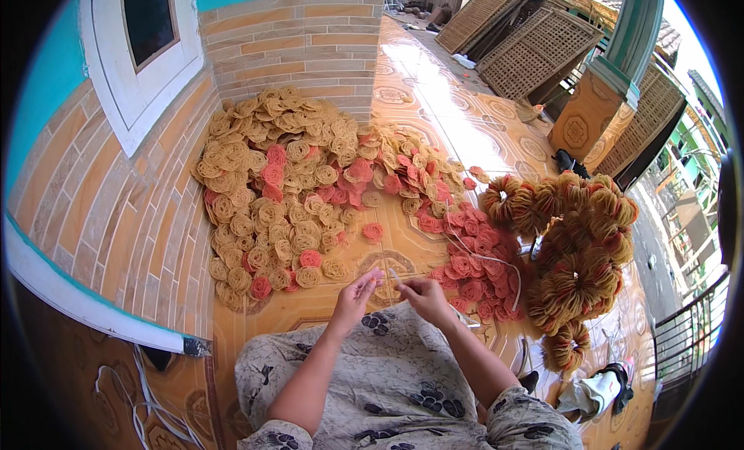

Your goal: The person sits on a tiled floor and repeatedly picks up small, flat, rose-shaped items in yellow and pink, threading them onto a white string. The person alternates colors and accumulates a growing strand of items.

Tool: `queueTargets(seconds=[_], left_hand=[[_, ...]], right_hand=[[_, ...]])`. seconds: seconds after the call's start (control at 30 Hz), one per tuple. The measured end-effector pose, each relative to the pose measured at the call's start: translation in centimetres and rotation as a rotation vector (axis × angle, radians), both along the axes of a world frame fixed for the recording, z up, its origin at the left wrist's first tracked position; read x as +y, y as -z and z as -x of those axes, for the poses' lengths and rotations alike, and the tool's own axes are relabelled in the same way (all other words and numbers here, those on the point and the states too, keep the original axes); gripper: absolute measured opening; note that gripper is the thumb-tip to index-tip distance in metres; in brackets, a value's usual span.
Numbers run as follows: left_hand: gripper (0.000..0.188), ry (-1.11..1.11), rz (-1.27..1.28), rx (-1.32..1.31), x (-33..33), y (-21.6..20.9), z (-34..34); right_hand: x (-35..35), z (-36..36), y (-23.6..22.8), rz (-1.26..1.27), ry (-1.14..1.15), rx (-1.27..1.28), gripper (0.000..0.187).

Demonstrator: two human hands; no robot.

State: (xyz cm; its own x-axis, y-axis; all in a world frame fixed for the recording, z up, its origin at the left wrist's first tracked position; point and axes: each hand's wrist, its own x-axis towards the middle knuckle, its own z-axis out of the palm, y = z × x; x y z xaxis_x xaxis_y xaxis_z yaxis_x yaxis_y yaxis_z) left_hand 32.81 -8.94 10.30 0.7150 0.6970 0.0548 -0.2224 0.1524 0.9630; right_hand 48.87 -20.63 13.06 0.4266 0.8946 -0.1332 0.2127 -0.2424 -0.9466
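Head view, lower centre: pale patterned garment [418, 372], spread over the lap. Lower left: loose white straps [147, 403], on the floor. Lower right: whitish bag [593, 396], crumpled, beside dark items.

Hands, one pair, centre of the frame, above the garment's far edge; both forearms rise from the lower edge and converge. Left hand [355, 301]: fingers extended upward and gathered, palm turned inward; whether anything sits between the fingertips cannot be told. Right hand [426, 296]: thumb and forefinger in a narrow pinch on a thin pale strip [393, 274], which slants up toward the left hand; hands close together, apart.

Right of centre: coral rosettes [477, 256], one loose heap; white cord [496, 258], curving across it. Beyond, at right: strung clusters [581, 275], tan with orange edges, stacked. The heap lies between the right hand and these.

Just ahead of the hands: single coral disc [373, 232], on patterned tiles [380, 256]. Centre left: tan rosettes [267, 217], large pile, coral ones mixed in, against the brick-patterned wall [287, 51].

Upper right: tiled pillar [585, 128]; lattice panels [540, 52], leaning.
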Motion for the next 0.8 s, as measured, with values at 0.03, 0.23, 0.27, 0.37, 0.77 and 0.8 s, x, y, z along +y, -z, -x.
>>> queueTargets(seconds=[0.03,0.23,0.27,0.37,0.77,0.8], left_hand=[[0.039,-0.044,0.045,-0.029,0.0,-0.2,-0.1],[0.024,-0.249,0.231,-0.091,2.5,0.0,2.2],[0.021,-0.278,0.266,-0.148,3.1,-0.2,2.4],[0.016,-0.494,0.438,-0.321,6.9,-3.2,5.7],[0.009,-1.078,-0.709,0.268,2.8,-18.8,19.1],[0.007,-0.959,-0.649,0.273,3.8,-17.8,17.1]], right_hand=[[1.6,1.8,-0.4,0.027,-0.066,0.088,0.025],[5.9,5.5,-1.3,0.150,-0.234,0.116,0.031],[6.5,4.7,-1.0,0.082,-0.194,0.076,0.031],[8.4,-0.7,1.1,-0.006,0.011,-0.262,0.027],[6.1,-19.2,9.5,0.618,0.312,-1.421,0.017],[6.2,-18.8,8.8,0.633,0.315,-1.449,0.017]])
